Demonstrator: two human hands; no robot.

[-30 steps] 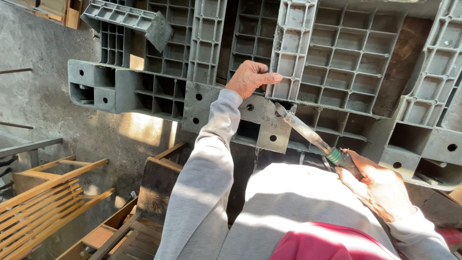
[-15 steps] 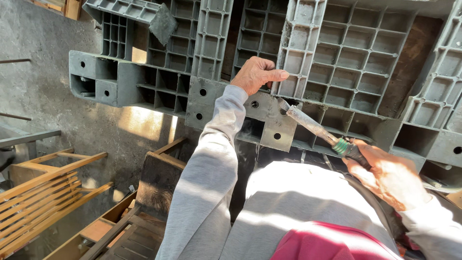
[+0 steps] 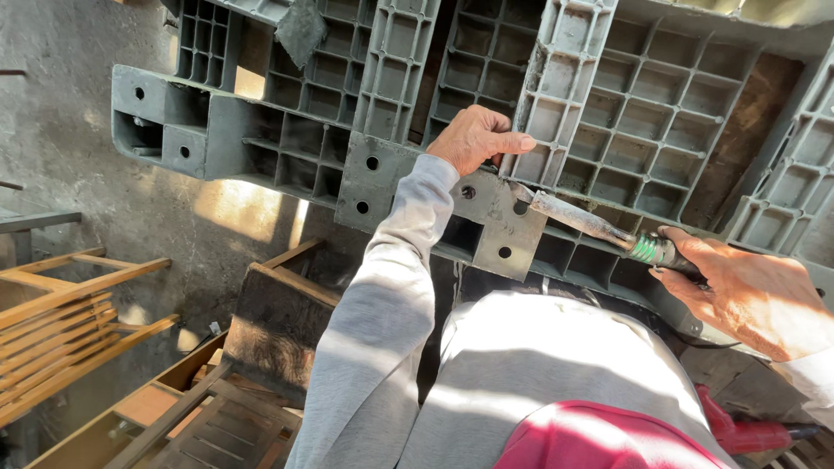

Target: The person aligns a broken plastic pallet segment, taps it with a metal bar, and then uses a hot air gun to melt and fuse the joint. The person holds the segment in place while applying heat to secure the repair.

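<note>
Left hand (image 3: pixel 476 139) grips the grey plastic pallet (image 3: pixel 660 113) at the lower end of one of its upright ribs, fingers curled over the edge, thumb pointing right — closed on the pallet, steadying it. Right hand (image 3: pixel 756 291) is wrapped around the handle of a long metal tool (image 3: pixel 584 220) with a green collar just ahead of the fist; shaft looks like a chisel or soldering-type iron, cannot tell which. Tool tip sits at the corner block (image 3: pixel 486 221) of the pallet, just beside the left hand, touching or nearly touching the seam where the rib meets the block. The pallet stands on edge, underside grid facing the camera, leaning near a concrete wall (image 3: pixel 61 104). My read: the step in hand is working that joint with the tip — a repair or a pry at the seam, tool already placed. Next move calls for holding the pallet firm with the left hand and keeping the tip on the seam without sliding toward the left thumb, which is close. Wooden frames (image 3: pixel 61 321) lie at lower left, well apart; a red object (image 3: pixel 747 430) sits low right, partly hidden by the body.
</note>
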